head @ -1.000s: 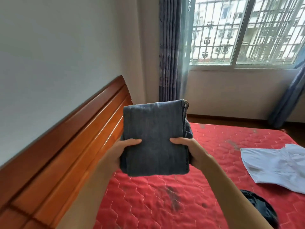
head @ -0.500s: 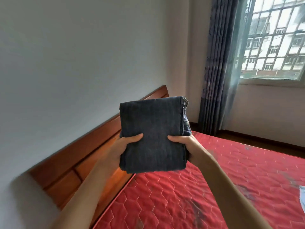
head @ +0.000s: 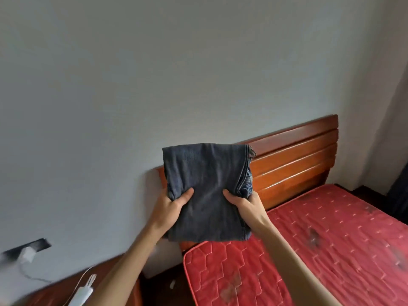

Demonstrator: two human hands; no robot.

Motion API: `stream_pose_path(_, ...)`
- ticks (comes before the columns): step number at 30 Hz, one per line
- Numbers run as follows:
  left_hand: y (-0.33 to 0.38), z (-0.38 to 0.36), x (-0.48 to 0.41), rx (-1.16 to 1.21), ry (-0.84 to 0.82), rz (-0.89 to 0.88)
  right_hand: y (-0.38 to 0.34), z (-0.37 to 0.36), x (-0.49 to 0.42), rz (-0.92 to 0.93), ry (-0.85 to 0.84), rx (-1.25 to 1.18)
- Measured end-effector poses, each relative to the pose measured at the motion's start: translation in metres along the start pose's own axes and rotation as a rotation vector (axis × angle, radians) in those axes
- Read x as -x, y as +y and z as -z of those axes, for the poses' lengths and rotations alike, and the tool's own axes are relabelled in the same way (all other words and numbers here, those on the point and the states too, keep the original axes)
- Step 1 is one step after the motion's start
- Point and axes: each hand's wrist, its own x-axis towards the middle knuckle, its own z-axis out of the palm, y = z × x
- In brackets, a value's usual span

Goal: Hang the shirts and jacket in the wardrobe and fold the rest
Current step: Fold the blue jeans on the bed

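Note:
A folded pair of dark blue jeans is held up in the air in front of me, over the gap between the bed and a nightstand. My left hand grips its lower left edge, thumb on top. My right hand grips the lower right edge by the thick seams, thumb on the front. No shirts, jacket or wardrobe are in view.
A bed with a red quilted mattress fills the lower right, with a wooden headboard against the grey wall. A wooden nightstand at lower left carries a white charger and cable. A wall socket sits above it.
The view has swung left: the window and curtain have left the frame, and the nightstand and socket have come in. The folded jeans stay held in both hands.

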Motion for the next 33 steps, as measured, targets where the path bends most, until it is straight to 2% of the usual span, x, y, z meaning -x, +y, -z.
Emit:
stream_pose_path(4,-0.002,0.072,0.030,-0.005,0.120,0.085,0.011,-0.071,0.002,-0.038,-0.177,-0.058)
stream_pose_path(15,-0.030,0.273,0.115,0.078,0.509,0.146,0.025,-0.288,0.046,-0.062,-0.556,-0.032)
stream_pose_path(24,-0.058,0.456,0.206,0.318,0.782,0.219,0.029,-0.482,0.130,-0.073,-0.869,0.000)
stream_pose_path(29,-0.071,0.534,0.271,0.273,0.949,0.181,0.045,-0.577,0.183,-0.137,-1.000,0.002)
stream_pose_path(33,-0.078,0.576,0.327,0.274,1.089,0.259,0.064,-0.640,0.231,-0.209,-1.090,0.008)
